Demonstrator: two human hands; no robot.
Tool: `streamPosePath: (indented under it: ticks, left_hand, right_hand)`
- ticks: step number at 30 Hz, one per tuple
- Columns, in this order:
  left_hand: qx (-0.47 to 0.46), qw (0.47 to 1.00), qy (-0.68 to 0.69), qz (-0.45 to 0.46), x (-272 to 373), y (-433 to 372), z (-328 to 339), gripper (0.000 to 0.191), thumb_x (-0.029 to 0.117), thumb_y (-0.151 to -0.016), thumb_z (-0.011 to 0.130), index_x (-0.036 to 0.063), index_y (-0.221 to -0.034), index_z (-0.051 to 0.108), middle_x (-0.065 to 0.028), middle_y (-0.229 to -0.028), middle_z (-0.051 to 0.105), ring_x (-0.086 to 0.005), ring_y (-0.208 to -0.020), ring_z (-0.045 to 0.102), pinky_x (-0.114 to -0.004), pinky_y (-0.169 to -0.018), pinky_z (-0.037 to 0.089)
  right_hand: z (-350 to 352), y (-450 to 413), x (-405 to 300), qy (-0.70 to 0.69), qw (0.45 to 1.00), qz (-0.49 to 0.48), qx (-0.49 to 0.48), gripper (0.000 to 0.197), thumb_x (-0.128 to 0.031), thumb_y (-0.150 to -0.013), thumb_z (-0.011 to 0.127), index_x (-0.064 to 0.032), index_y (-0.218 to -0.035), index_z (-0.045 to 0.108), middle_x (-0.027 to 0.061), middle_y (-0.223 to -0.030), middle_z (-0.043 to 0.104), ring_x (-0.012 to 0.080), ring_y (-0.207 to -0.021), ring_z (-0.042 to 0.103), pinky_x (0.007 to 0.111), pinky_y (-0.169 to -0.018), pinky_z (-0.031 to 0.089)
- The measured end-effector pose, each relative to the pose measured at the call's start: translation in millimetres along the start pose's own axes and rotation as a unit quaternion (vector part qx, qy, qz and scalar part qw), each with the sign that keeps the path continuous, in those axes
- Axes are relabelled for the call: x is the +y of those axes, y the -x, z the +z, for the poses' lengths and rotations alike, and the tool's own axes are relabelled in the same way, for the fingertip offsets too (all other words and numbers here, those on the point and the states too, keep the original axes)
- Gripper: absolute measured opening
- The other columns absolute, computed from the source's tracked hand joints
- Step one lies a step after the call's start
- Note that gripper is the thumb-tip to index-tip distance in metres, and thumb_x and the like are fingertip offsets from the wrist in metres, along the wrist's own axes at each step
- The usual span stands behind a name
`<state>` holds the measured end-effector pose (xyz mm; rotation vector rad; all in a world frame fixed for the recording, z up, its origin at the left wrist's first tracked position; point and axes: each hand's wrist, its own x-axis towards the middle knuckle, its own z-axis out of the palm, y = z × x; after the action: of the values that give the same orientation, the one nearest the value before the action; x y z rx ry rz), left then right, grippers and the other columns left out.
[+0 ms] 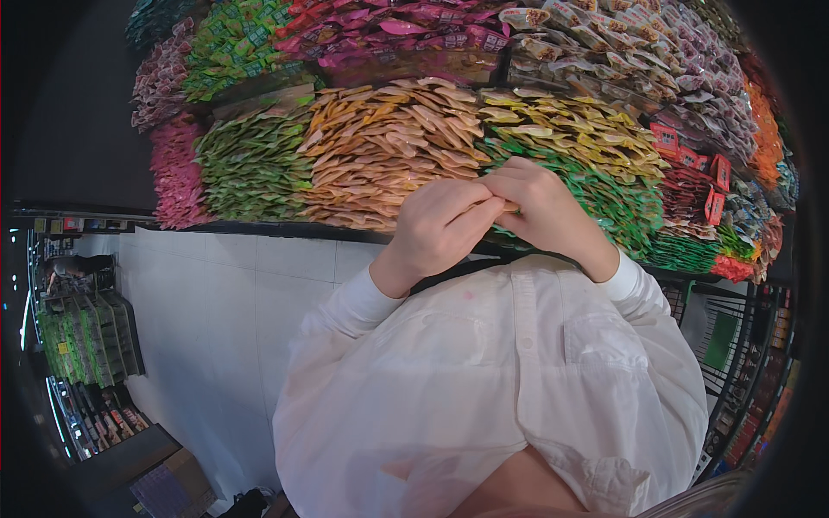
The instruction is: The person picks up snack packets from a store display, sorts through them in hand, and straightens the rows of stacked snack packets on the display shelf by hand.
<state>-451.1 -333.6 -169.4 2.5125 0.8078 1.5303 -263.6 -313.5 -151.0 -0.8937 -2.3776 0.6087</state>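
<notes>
My left hand (440, 223) and my right hand (547, 207) meet in front of my chest, fingertips pressed together. Between them shows the edge of a small tan item (511, 208), mostly hidden by the fingers; it may be a snack packet. Just beyond the hands stand upright rows of orange-tan snack packets (395, 142). Green packets (583, 188) lie beyond and beside my right hand, with yellow packets (570, 133) behind them.
Dark green packets (252, 162) and pink packets (175, 171) fill the display's left end. Red packets (693, 188) stand at the right. Behind a divider is a higher row with magenta packets (401, 32). A shopping cart (719, 330) is at right. Another person (78, 269) is far left.
</notes>
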Motion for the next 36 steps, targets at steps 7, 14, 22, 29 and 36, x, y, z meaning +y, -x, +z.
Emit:
streamPosePath:
  ticks: [7, 14, 22, 29, 36]
  left_hand:
    - [-0.104, 0.978, -0.165, -0.067, -107, 34, -51, 0.026, 0.007, -0.079, 0.070, 0.0046, -0.105, 0.067, -0.0076, -0.103, 0.065, -0.0273, -0.098, 0.060, -0.038, -0.084, 0.050]
    - [-0.175, 0.978, -0.109, -0.037, -135, 34, -49, 0.020, 0.010, -0.078, 0.071, 0.0066, -0.097, 0.067, -0.0048, -0.097, 0.064, -0.0242, -0.091, 0.060, -0.036, -0.078, 0.050]
    - [-0.106, 0.971, -0.183, -0.112, -123, 41, -12, 0.011, 0.016, -0.077, 0.072, 0.0089, -0.079, 0.063, -0.0046, -0.080, 0.059, -0.0229, -0.071, 0.060, -0.033, -0.060, 0.050]
    - [-0.124, 0.952, -0.264, -0.096, -113, 51, 8, 0.006, 0.013, -0.076, 0.064, 0.0064, -0.076, 0.064, -0.0041, -0.077, 0.056, -0.0208, -0.070, 0.060, -0.033, -0.058, 0.050]
    - [-0.063, 0.981, -0.137, -0.123, -104, 63, -55, 0.023, 0.010, -0.084, 0.066, -0.0001, -0.104, 0.067, -0.0137, -0.104, 0.066, -0.0323, -0.094, 0.064, -0.039, -0.085, 0.050]
  right_hand:
    - [12, -15, 8, -0.199, 0.943, 0.212, 0.159, 0.027, -0.014, -0.089, 0.067, 0.0025, -0.110, 0.065, 0.0107, -0.094, 0.069, 0.0143, -0.083, 0.065, 0.026, -0.073, 0.050]
    - [37, -23, 12, -0.266, 0.911, 0.223, 0.223, 0.027, -0.015, -0.093, 0.065, 0.0029, -0.113, 0.064, 0.0053, -0.099, 0.067, 0.0095, -0.087, 0.060, 0.024, -0.075, 0.048]
    - [45, -40, 11, -0.311, 0.867, 0.231, 0.314, 0.033, -0.017, -0.096, 0.060, 0.0042, -0.121, 0.059, 0.0020, -0.103, 0.062, 0.0069, -0.088, 0.054, 0.021, -0.077, 0.044]
    - [60, -75, 16, -0.272, 0.896, 0.181, 0.301, 0.032, -0.017, -0.097, 0.058, 0.0013, -0.124, 0.059, 0.0032, -0.102, 0.064, 0.0061, -0.088, 0.055, 0.021, -0.077, 0.046]
    - [51, -76, 11, -0.246, 0.890, 0.141, 0.357, 0.034, -0.016, -0.096, 0.061, 0.0024, -0.124, 0.060, 0.0056, -0.102, 0.067, 0.0091, -0.093, 0.062, 0.022, -0.081, 0.048]
